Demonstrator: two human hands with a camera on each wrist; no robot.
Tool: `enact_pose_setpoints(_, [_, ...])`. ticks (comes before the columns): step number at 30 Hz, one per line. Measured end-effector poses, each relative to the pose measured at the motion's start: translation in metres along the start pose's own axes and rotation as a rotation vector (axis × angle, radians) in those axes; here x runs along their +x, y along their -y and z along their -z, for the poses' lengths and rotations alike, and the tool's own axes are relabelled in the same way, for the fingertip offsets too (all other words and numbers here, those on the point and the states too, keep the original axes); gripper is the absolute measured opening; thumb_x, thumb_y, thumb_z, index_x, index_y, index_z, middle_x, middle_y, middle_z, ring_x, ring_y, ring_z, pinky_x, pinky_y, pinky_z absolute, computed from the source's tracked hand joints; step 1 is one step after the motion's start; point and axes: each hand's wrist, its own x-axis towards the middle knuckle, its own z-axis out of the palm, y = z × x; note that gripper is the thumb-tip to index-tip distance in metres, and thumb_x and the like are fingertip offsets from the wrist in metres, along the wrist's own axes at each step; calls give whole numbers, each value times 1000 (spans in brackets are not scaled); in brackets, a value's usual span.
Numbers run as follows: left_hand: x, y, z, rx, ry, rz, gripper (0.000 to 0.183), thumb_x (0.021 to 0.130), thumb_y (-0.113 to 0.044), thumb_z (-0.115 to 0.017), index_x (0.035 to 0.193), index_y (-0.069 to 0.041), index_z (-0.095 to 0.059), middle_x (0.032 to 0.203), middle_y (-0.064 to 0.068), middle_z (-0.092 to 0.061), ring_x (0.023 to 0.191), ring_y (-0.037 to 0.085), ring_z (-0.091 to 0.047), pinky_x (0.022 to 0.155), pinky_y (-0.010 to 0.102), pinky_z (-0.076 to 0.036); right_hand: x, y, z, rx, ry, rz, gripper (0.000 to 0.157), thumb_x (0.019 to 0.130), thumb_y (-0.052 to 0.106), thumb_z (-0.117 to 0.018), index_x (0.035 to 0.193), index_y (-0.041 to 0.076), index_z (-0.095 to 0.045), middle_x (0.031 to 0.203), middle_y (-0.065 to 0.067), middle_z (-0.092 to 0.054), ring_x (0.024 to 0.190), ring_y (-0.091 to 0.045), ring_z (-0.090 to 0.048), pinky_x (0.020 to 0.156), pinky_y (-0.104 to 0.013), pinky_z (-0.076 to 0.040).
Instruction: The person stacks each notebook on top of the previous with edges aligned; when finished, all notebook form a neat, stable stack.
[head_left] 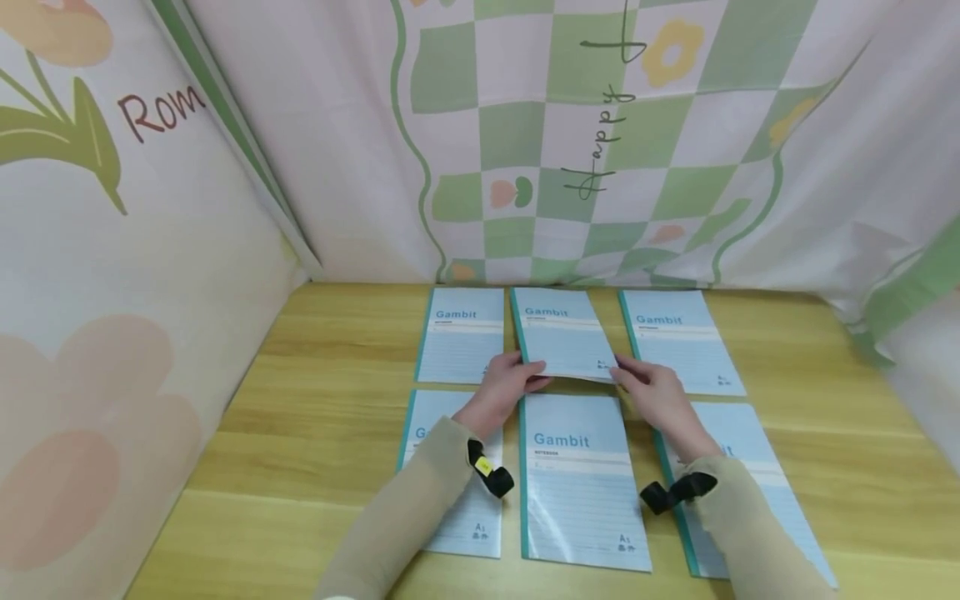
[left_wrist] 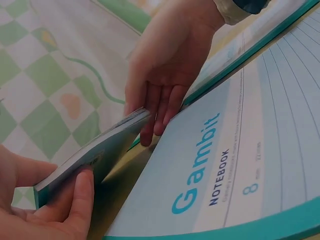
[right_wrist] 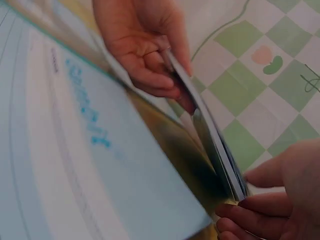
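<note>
Middle notebook (head_left: 566,342): we found it in the far row, its near edge lifted off the bench (head_left: 300,467); our clock centred on it, 6 o'clock toward the person.
Left hand (head_left: 501,390): at 7 o'clock, we saw it pinching the near left corner, thumb above and fingers beneath.
Right hand (head_left: 660,402): at 4 o'clock, it pinched the near right corner likewise, thumb and fingers parted only by the thin notebook.
Far row: we noted a left far notebook (head_left: 465,333) at 9 o'clock and a right far notebook (head_left: 678,337) at 3.
Near row: a near middle notebook (head_left: 585,492) lay flat at 6, with a near left notebook (head_left: 472,529) at 7 and a near right notebook (head_left: 767,467) at 4, both partly hidden from us by the arms.
Backdrop: at 12 o'clock we saw a checked cloth (head_left: 510,142) reading "Happy".
</note>
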Motion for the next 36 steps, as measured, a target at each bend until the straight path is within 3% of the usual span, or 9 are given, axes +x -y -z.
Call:
enact_pose_setpoints(6, [-7, -8, 6, 4, 38, -17, 27, 103, -7, -61, 128, 2, -62, 116, 13, -67, 108, 27, -67, 95, 34, -55, 0, 8, 2, 178, 54, -17, 60, 106, 31, -56, 157, 6, -36, 158, -19, -38, 148, -37, -26, 118, -54, -27])
enact_pose_setpoints(11, [-12, -13, 13, 26, 60, -53, 29, 102, -8, -61, 129, 2, -62, 119, 13, -66, 110, 25, -66, 99, 36, -53, -2, 13, 3, 242, 68, -16, 66, 103, 32, -62, 157, 7, -35, 158, -18, -38, 145, -33, -33, 117, -51, -31])
enact_pose_setpoints(17, [-15, -13, 26, 128, 28, -87, 34, 99, -19, -70, 130, -4, -66, 118, 8, -70, 107, 21, -68, 96, 35, -54, -4, 19, 0, 257, 81, 12, 68, 101, 30, -66, 157, 7, -36, 151, -18, -46, 135, -29, -44, 111, -43, -40])
enact_pose_setpoints(23, [-22, -15, 47, 232, -81, -103, 40, 101, -29, -66, 135, -9, -64, 121, 4, -69, 106, 18, -67, 98, 34, -53, -7, 25, -8, 235, 61, 69, 66, 99, 26, -69, 155, 4, -40, 142, -20, -53, 127, -31, -52, 104, -42, -45])
enact_pose_setpoints(36, [-42, -14, 88, 390, -139, -109, 36, 101, -24, -67, 133, -7, -66, 123, 6, -69, 107, 19, -68, 93, 34, -56, -9, 36, -39, 210, 34, 106, 60, 95, 15, -73, 149, 6, -50, 125, -14, -63, 108, -25, -62, 89, -32, -52])
